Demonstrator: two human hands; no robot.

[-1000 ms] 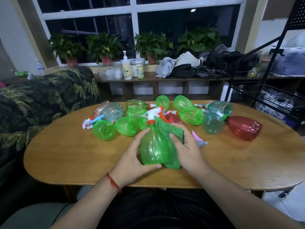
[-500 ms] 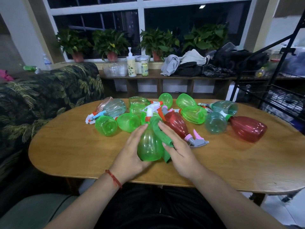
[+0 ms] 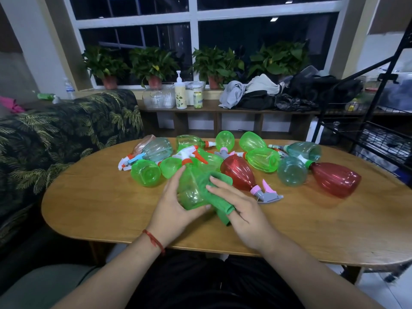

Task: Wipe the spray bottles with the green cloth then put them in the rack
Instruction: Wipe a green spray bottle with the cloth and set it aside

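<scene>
Lower than before, the cloth (image 3: 219,204) bunches on the green bottle (image 3: 189,192), lying nozzle-away over the table (image 3: 100,197). Left hand (image 3: 176,210) grips its left side; right hand (image 3: 240,208) holds the cloth against its right.

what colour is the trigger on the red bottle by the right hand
Pink trigger, grey sprayer head; head view.

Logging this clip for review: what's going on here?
A person sits at a wooden table cleaning spray bottles. The left hand grips a green spray bottle, and the right hand holds a green cloth against its side, mid-wipe. The other bottles, green, bluish and red, lie in a heap on the table behind it. A black wire rack stands to the right.
</scene>
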